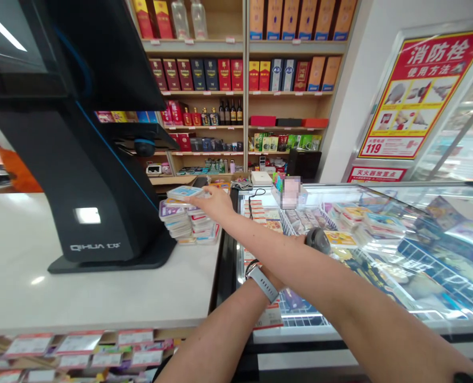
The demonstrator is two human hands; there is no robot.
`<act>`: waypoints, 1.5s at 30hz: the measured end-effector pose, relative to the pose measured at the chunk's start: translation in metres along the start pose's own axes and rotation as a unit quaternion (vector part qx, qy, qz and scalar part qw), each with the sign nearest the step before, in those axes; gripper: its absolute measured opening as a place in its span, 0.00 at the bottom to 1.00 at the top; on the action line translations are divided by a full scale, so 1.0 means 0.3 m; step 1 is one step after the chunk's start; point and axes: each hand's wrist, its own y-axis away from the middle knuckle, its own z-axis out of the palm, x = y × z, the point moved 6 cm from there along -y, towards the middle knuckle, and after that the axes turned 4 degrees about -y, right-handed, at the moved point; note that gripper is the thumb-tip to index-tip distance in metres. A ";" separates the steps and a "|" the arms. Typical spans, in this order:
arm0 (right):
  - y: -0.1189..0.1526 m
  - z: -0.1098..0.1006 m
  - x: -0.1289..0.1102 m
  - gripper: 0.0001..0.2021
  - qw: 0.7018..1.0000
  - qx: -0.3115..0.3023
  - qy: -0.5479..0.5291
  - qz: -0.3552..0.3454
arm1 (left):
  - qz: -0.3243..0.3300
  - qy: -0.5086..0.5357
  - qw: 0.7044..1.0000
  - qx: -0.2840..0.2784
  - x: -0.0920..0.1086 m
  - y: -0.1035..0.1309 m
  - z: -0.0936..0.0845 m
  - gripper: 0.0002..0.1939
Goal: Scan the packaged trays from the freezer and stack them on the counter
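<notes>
My right hand [217,205] reaches across to the left, its fingers closed on the edge of a flat light-blue package [184,192]. That package lies over two stacks of flat plastic packs [179,224] at the counter's right edge. Beneath my right forearm passes my left arm, a grey-strapped watch on its wrist. Most of my left hand [276,274] is hidden by that forearm. A black rounded device [318,240], perhaps a handheld scanner, shows just past its fingers, which appear to grip it above the glass-topped freezer [332,330].
A black checkout terminal [100,234] stands on the white counter [16,287] at left. Wire baskets [428,266] and packs, including a pile [380,224], show at the freezer. Boxes and bottles fill the shelves [204,48] behind. A black cord [252,205] lies near the freezer's far-left corner.
</notes>
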 end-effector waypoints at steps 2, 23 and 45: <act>-0.001 0.023 0.016 0.34 1.000 -0.009 0.005 0.015 | 0.009 -0.036 0.999 -0.010 0.011 -0.001 -0.005 0.10; 0.148 -0.274 -0.018 0.35 0.985 0.050 0.039 -0.163 | 0.028 -0.099 0.995 -0.009 -0.017 0.013 -0.003 0.12; 0.581 -0.974 0.794 0.21 0.924 0.244 0.295 0.016 | 0.060 -0.328 0.943 0.012 0.043 0.004 -0.036 0.27</act>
